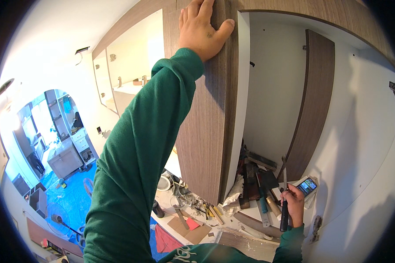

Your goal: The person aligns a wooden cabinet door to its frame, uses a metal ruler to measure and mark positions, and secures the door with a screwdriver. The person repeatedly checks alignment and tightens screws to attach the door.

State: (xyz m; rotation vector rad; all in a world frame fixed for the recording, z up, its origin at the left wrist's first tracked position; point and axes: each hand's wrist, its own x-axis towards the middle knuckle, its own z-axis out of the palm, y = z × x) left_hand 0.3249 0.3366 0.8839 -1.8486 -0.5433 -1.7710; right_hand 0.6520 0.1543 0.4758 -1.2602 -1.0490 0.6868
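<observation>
My left hand is raised high, its fingers and thumb spread over the upper part of a brown wood-grain cabinet door panel. Lower on the right, my right hand is closed around the black handle of a slim hand tool. A narrow metal blade or shaft points up from that fist; whether it is a chisel, a file or a screwdriver I cannot tell. Just beside the fist lies a phone with a lit screen. A heap of hand tools fills the cabinet floor to its left.
Behind my right hand a loose brown board leans inside the white cabinet. Below the panel, screws, hardware and scraps cover a white surface, with cardboard among them. Far left, a blue sheet covers the floor, with a standing fan.
</observation>
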